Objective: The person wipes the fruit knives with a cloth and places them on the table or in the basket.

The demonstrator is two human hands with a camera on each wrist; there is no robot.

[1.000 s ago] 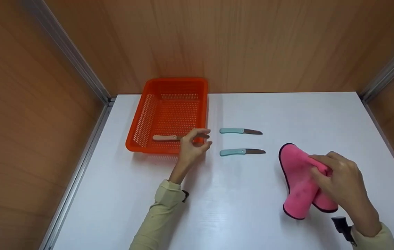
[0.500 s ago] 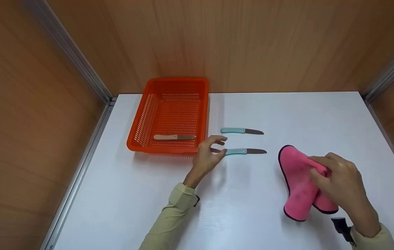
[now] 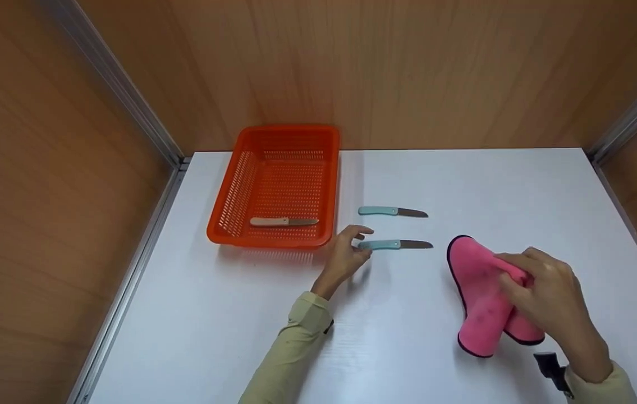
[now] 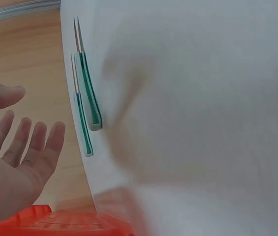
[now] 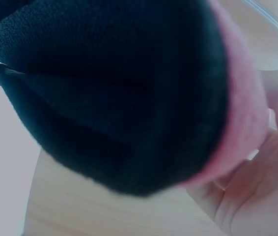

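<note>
- Just off the front right corner of the orange basket (image 3: 267,243), the left hand (image 3: 345,255) hovers at the handle end of the nearer teal knife (image 3: 399,244)!
- Over to the left wrist view: fingers spread, thumb well apart from them, nothing between, so this grip is unloaded, and no contact with either teal knife shows there.
- Just behind, the farther teal knife (image 3: 393,211) lies flat on the white worktop (image 3: 402,331), roughly parallel to its partner, handle to the left, blade to the right, untouched.
- Inside the basket, towards its front, a beige-handled knife (image 3: 283,222) lies on the perforated floor, blade also pointing right, no hand near it.
- Out on the right, the right hand (image 3: 551,289) has its grip pinched on a fold of a pink fabric item (image 3: 481,286), black-edged, resting on the worktop; the right wrist camera looks straight into its dark lining, though exactly what the item is I cannot tell.
- So, the standings: part-way, in my judgement. One knife is in the basket; two are outside it, lying bare, and neither is held yet. The pink item is in hand but, like those two knives, sits outside the basket, well apart from it.
</note>
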